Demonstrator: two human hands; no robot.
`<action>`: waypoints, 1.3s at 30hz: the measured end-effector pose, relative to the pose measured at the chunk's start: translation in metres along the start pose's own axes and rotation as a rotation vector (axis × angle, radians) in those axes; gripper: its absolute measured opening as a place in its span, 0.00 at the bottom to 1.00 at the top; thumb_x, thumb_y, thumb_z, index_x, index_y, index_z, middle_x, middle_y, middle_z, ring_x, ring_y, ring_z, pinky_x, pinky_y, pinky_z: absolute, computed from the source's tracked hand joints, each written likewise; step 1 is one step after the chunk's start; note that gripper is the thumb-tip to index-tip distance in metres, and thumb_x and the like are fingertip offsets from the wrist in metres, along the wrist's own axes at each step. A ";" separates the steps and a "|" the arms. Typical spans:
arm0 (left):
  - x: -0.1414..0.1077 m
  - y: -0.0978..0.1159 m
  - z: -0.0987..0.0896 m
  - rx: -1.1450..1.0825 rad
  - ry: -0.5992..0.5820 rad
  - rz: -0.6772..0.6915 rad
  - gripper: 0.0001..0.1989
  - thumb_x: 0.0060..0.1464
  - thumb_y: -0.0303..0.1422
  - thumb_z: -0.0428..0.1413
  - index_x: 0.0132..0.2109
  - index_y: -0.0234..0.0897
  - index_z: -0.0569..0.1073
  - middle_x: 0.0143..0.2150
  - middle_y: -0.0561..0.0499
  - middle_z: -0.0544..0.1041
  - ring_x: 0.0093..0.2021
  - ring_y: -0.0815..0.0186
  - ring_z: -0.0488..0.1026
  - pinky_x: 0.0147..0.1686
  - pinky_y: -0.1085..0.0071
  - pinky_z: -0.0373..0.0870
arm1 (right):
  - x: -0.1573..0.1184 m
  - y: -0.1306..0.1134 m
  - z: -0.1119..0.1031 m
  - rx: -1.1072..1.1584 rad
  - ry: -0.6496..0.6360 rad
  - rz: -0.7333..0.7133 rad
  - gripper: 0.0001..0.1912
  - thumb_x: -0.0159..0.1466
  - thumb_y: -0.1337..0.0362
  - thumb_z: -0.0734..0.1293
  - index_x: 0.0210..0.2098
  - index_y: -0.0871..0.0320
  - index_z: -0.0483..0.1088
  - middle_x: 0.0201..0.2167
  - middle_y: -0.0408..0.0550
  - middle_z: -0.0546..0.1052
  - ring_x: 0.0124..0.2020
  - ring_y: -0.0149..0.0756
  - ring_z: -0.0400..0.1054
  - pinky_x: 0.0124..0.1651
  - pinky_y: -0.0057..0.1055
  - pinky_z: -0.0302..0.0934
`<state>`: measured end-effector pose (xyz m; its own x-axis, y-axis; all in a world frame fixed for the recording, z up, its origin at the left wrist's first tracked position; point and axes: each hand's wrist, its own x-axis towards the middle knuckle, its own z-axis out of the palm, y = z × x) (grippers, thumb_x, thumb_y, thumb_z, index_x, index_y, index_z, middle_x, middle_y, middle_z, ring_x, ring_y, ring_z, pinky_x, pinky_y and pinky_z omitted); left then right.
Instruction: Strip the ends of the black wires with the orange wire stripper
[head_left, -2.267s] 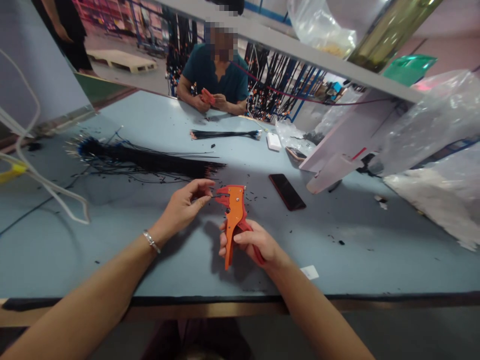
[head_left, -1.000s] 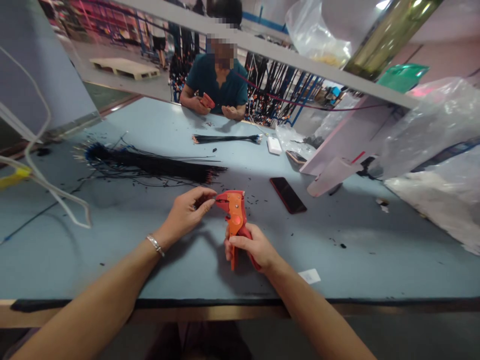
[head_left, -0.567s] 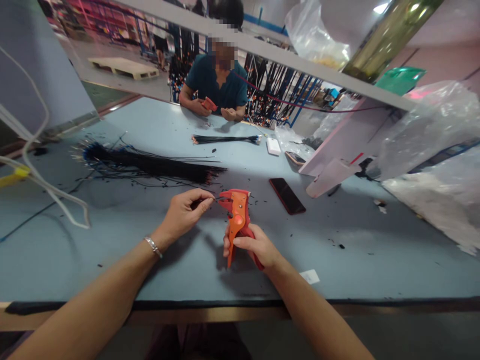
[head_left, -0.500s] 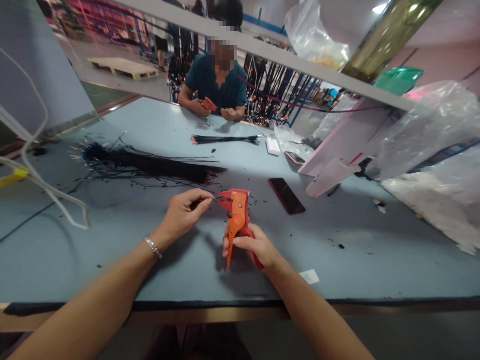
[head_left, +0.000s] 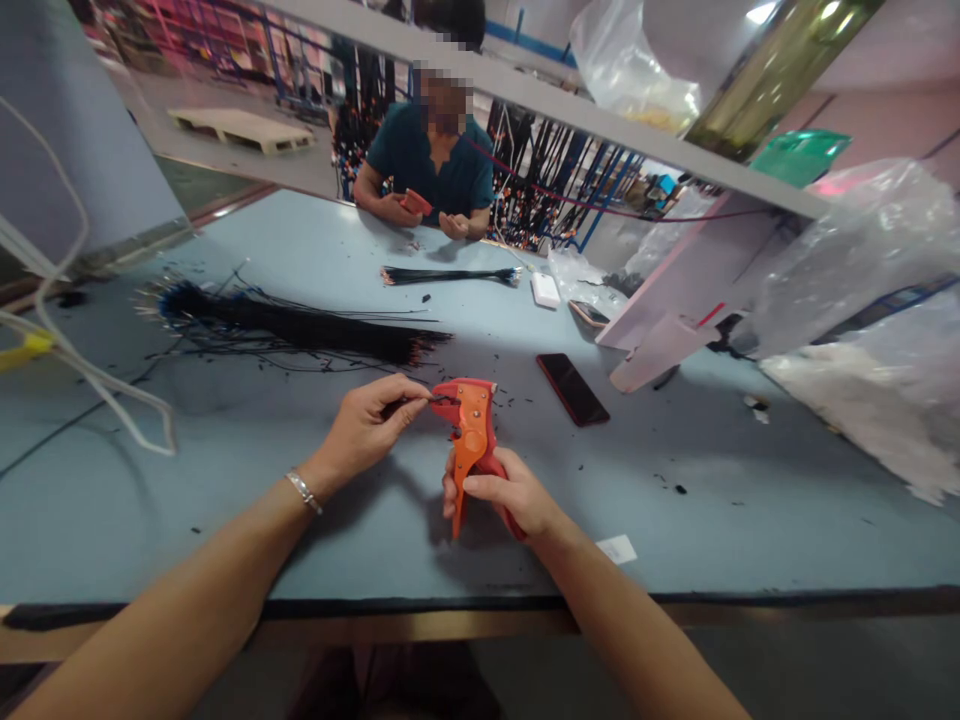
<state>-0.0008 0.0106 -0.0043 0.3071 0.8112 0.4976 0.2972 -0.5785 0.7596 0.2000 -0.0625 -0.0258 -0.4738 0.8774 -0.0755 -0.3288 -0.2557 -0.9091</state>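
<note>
Across a blue-grey bench [head_left: 750, 545] in a workshop, looks from the head view toward dark cables [head_left: 540, 150] hanging behind the far edge, and toward a co-worker [head_left: 435, 160] in teal at that edge, red tool [head_left: 415, 202] in hand. Pinches a thin dark wire [head_left: 433, 400] between thumb and forefinger of the left hand [head_left: 375, 420], with hardly any gap at the tips. Wraps the right hand [head_left: 510, 490] around the handles of an orange-and-red hand tool [head_left: 472, 405], thumb laid across. Holds this tool above the bench, long axis running away from the near edge, handles toward that edge, head at the far end, nose pointing at the left end and meeting the wire at the left fingertips. Cannot tell how far the wire reaches inside. Compared with half a second ago, shows the tool's jaws drawn together instead of parted, and the nose slightly closer to the left fingertips. Shows also, toward the left end, a bundle of black wires [head_left: 300, 325]; right of the tool, a phone [head_left: 572, 389]; close to the near edge, a white label [head_left: 616, 549].
</note>
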 end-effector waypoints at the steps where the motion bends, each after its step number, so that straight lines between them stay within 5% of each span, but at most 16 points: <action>1: 0.000 0.000 0.000 -0.004 0.000 0.002 0.08 0.58 0.33 0.55 0.35 0.35 0.76 0.31 0.51 0.77 0.31 0.68 0.71 0.32 0.74 0.67 | 0.000 0.000 0.000 -0.004 -0.002 0.002 0.17 0.56 0.59 0.73 0.39 0.63 0.69 0.30 0.48 0.75 0.28 0.36 0.73 0.30 0.32 0.68; 39: 0.000 -0.002 -0.001 -0.052 0.028 0.052 0.07 0.57 0.33 0.55 0.34 0.36 0.76 0.29 0.50 0.75 0.31 0.67 0.70 0.32 0.72 0.66 | -0.001 0.000 0.006 -0.081 0.027 -0.042 0.16 0.57 0.56 0.73 0.34 0.62 0.67 0.24 0.45 0.73 0.21 0.33 0.69 0.21 0.28 0.67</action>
<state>-0.0019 0.0121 -0.0056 0.2949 0.7824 0.5484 0.2339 -0.6156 0.7525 0.1951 -0.0659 -0.0236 -0.4387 0.8974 -0.0461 -0.2801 -0.1852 -0.9419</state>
